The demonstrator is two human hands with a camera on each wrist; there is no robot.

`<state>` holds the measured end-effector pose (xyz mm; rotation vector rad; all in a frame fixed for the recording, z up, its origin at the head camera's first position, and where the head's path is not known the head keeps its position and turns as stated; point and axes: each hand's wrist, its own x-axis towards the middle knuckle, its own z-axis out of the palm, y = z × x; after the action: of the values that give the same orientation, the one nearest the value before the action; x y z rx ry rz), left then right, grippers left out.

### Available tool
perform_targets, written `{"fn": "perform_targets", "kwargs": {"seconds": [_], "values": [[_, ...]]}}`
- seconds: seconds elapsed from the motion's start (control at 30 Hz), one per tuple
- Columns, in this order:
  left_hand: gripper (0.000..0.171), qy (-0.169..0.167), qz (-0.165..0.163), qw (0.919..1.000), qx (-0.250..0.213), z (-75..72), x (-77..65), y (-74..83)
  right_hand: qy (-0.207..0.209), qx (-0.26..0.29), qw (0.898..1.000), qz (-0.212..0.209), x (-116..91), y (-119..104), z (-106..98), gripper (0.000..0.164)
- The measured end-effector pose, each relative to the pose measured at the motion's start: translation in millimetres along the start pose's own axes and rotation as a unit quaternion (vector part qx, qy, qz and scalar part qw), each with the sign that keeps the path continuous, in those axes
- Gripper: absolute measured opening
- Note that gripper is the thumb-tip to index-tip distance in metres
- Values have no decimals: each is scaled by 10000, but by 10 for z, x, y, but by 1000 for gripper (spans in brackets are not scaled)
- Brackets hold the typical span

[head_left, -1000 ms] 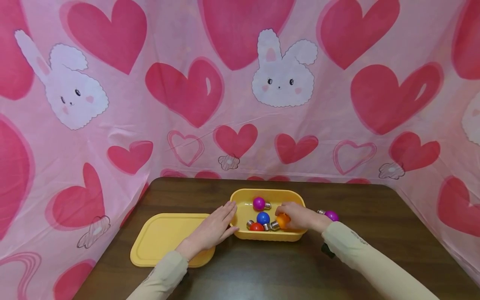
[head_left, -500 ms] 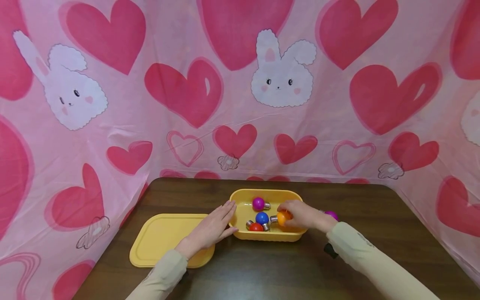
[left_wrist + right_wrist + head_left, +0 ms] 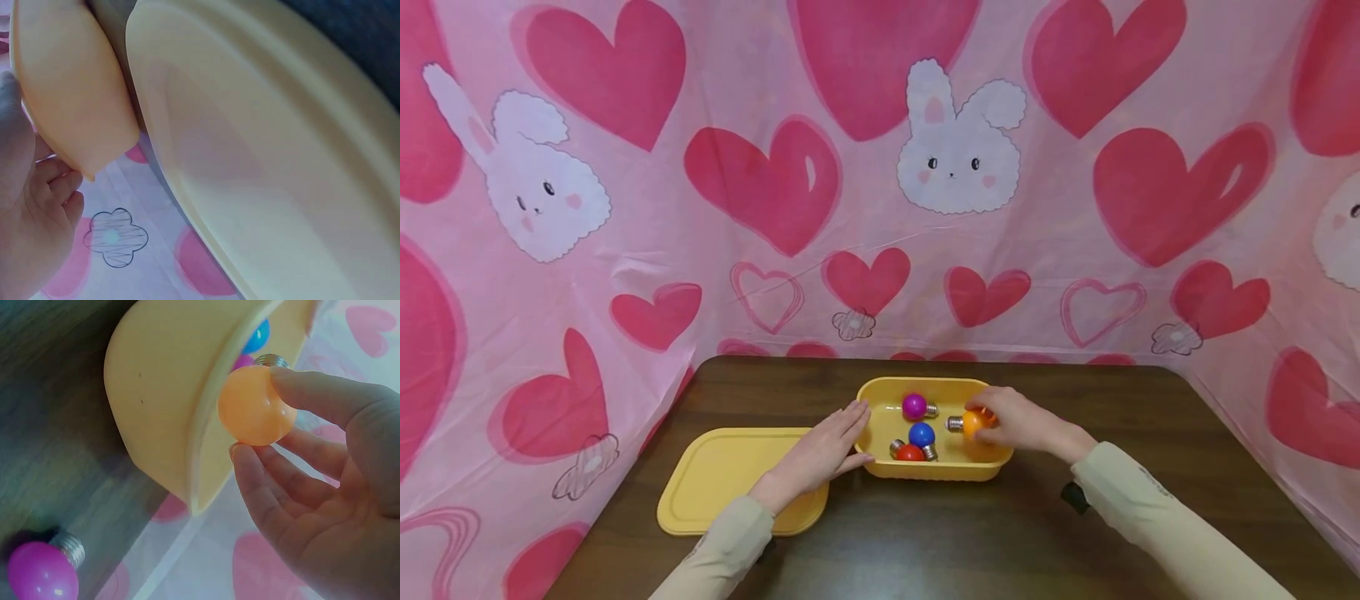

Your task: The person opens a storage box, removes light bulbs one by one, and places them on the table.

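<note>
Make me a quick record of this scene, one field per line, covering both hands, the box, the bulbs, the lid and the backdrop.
Right hand: pinches orange bulb
Left hand: touches the left end of the yellow box
Inside box: purple bulb, blue bulb, red bulb
Outside box: second purple bulb, on wooden table
Yellow lid: flat, left of box
Backdrop: pink, with hearts and rabbits

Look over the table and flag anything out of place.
A purple bulb lies on the table outside the yellow container; it looks stray because the blue bulb, red bulb and another purple bulb lie inside.
</note>
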<state>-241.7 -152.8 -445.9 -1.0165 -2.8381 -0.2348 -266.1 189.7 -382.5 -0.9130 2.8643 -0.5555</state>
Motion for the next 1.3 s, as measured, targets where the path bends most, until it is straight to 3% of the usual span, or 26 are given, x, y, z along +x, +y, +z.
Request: {"fn": "perform_targets", "kwargs": {"seconds": [0.23, 0.4, 0.63, 0.97, 1.3], "values": [[77, 113, 58, 9999, -8, 15, 11, -1, 407, 76, 9991, -115, -124, 92, -166, 36], [78, 15, -64, 9999, -87, 7, 1, -7, 773, -52, 9966, -295, -196, 201, -277, 34], [78, 14, -76, 9998, -204, 1, 7, -9, 1153, -68, 9933, 110, -321, 378, -395, 33], [78, 41, -90, 9997, -241, 16, 10, -7, 1379, -208, 9894, 407, -477, 670, -436, 34], [78, 45, -137, 9993, -345, 29, 4, -7, 1273, -317, 9880, 819, -575, 966, -380, 34]]}}
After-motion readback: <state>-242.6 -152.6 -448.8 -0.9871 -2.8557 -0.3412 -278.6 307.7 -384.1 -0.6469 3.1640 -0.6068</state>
